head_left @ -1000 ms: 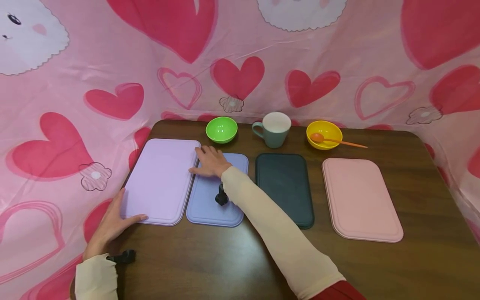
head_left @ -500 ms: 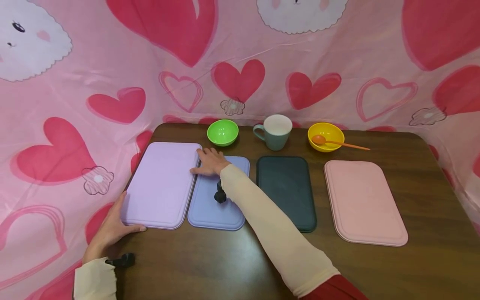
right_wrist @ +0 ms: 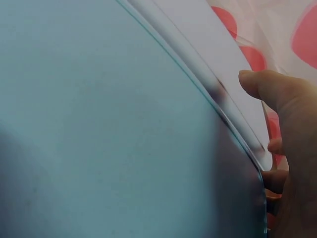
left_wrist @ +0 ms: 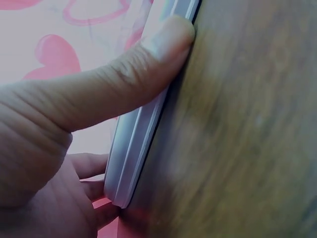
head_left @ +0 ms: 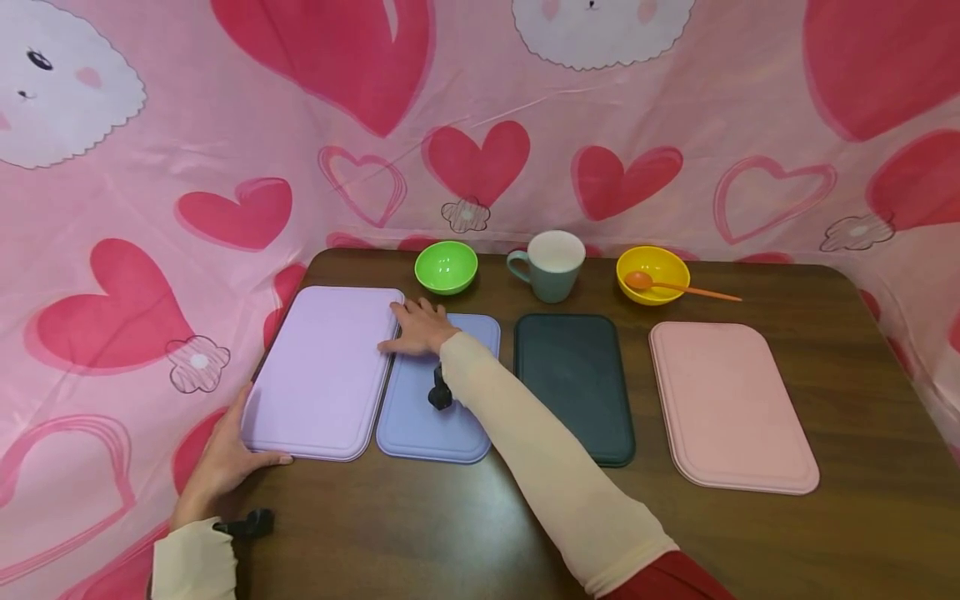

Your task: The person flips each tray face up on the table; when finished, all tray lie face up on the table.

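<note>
A flat lavender rectangular board with a raised rim (head_left: 322, 375) lies at the table's left end. My left hand (head_left: 225, 450) rests at its near left corner, thumb along the near edge and fingers against the left side; the left wrist view shows the thumb (left_wrist: 129, 74) on the rim. Across the board's far right corner, my right hand (head_left: 420, 327) reaches with spread fingers, above a smaller blue board (head_left: 435, 417). In the right wrist view the thumb (right_wrist: 262, 84) is near the lavender board's edge. Exact fingertip contact is hard to tell.
Right of the blue board lie a dark green board (head_left: 573, 383) and a pink board (head_left: 731, 400). Along the back stand a green bowl (head_left: 446, 267), a teal mug (head_left: 553, 271) and a yellow bowl (head_left: 652, 258) with an orange spoon (head_left: 693, 291). A heart-patterned curtain borders the table.
The whole head view has shifted slightly down. Both hands stay at the same corners of the lavender board, which shows no clear movement on the table.
</note>
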Demonstrator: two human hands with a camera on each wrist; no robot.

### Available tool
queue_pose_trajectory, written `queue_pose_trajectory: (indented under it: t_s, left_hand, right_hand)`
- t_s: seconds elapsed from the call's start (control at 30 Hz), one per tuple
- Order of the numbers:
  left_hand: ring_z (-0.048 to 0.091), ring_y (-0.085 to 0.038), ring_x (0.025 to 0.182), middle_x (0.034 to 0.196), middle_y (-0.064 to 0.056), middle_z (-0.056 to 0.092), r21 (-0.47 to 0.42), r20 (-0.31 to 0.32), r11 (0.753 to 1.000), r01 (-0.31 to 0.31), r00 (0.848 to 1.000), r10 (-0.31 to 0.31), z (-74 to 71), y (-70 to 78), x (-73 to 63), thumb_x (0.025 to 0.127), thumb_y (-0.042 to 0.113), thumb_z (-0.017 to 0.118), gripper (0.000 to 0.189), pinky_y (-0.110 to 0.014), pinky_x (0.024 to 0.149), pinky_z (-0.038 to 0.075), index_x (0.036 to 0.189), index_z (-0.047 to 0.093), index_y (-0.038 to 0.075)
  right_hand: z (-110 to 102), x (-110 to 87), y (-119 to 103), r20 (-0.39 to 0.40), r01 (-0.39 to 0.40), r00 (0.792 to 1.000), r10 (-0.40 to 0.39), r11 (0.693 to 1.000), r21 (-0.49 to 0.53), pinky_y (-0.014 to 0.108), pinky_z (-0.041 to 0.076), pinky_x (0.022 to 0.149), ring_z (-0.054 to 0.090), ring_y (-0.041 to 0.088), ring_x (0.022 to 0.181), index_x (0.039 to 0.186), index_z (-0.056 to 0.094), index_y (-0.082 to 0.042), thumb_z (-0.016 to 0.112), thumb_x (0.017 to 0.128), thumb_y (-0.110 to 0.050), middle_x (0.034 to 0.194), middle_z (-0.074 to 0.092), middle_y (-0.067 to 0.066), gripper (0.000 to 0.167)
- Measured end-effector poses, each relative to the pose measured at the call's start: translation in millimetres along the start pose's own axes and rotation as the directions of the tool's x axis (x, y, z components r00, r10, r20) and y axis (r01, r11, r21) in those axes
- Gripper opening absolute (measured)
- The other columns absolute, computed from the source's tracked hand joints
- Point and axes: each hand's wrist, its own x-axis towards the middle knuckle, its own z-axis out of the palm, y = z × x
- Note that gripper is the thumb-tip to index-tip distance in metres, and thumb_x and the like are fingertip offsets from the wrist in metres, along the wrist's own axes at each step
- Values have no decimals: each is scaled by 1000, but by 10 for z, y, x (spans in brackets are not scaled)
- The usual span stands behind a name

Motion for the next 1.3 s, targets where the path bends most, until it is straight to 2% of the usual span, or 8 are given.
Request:
queue_pose_trajectory:
  t_s: [0.3, 0.77, 0.87, 0.97, 1.0, 1.17, 1.27, 1.3]
  left_hand:
    - [26, -61, 136, 155, -40, 20, -69, -23, 996, 48, 999, -50, -1, 11, -12, 62, 12, 93, 136, -75, 108, 20, 161, 0, 8]
    - [25, -59, 137, 154, -41, 18, -127, -37, 985, 117, 992, -122, -18, 11, -33, 67, 16, 91, 138, -71, 113, 20, 160, -12, 19]
    - [28, -55, 135, 152, -40, 22, -134, -72, 985, 105, 991, -115, -12, 15, -43, 66, 14, 91, 139, -32, 126, 23, 160, -12, 20]
    - [29, -54, 133, 150, -38, 25, -140, -103, 986, 88, 989, -102, -15, 25, -52, 66, 13, 91, 140, 5, 101, 18, 160, -13, 23]
    - [30, -54, 132, 149, -38, 26, -140, -110, 987, 83, 989, -99, -17, 29, -55, 66, 13, 91, 140, 9, 90, 17, 160, -13, 23]
    - [33, -52, 128, 146, -37, 29, -120, -125, 989, 83, 987, -98, -31, 62, -67, 65, 14, 91, 141, 9, 85, 19, 160, -12, 22]
    - [35, -51, 127, 147, -36, 31, -96, -119, 989, 111, 985, -122, -55, 85, -71, 65, 16, 92, 140, 8, 85, 20, 161, -10, 19]
    - [34, -51, 129, 148, -36, 30, -94, -111, 988, 126, 984, -136, -66, 94, -74, 65, 18, 92, 139, 5, 95, 24, 161, -9, 19]
  right_hand:
    - [34, 29, 0, 26, -4, 1000, 5, 999, -51, 59, 15, 125, 14, 34, 157, 160, 23, -31, 51, 90, -69, 170, 15, 8, 84]
    - [23, 37, -24, 14, -16, 1000, 17, 996, -89, 58, 17, 125, 15, 36, 157, 159, 26, -29, 62, 85, -67, 169, 20, 9, 91]
    - [27, 34, -32, 6, -19, 1000, 19, 996, -89, 58, 18, 125, 16, 36, 156, 159, 26, -29, 63, 84, -67, 169, 21, 9, 91]
    - [34, 28, -34, -6, -14, 1000, 13, 996, -85, 59, 19, 124, 18, 36, 156, 158, 27, -28, 64, 84, -67, 168, 22, 9, 92]
    - [39, 30, -32, -9, -12, 1000, 11, 996, -88, 59, 20, 124, 18, 36, 156, 158, 27, -28, 63, 84, -68, 168, 23, 9, 92]
    - [70, 39, -15, -7, -19, 1000, 18, 994, -105, 58, 20, 124, 18, 34, 156, 159, 25, -29, 63, 84, -70, 169, 21, 8, 94]
    - [73, 32, -8, -1, -23, 1000, 23, 995, -102, 57, 19, 125, 17, 34, 157, 159, 24, -29, 62, 84, -70, 169, 20, 7, 94]
    - [72, 31, -7, -1, -24, 1000, 24, 995, -99, 57, 19, 125, 17, 33, 157, 159, 24, -29, 62, 84, -70, 169, 20, 7, 94]
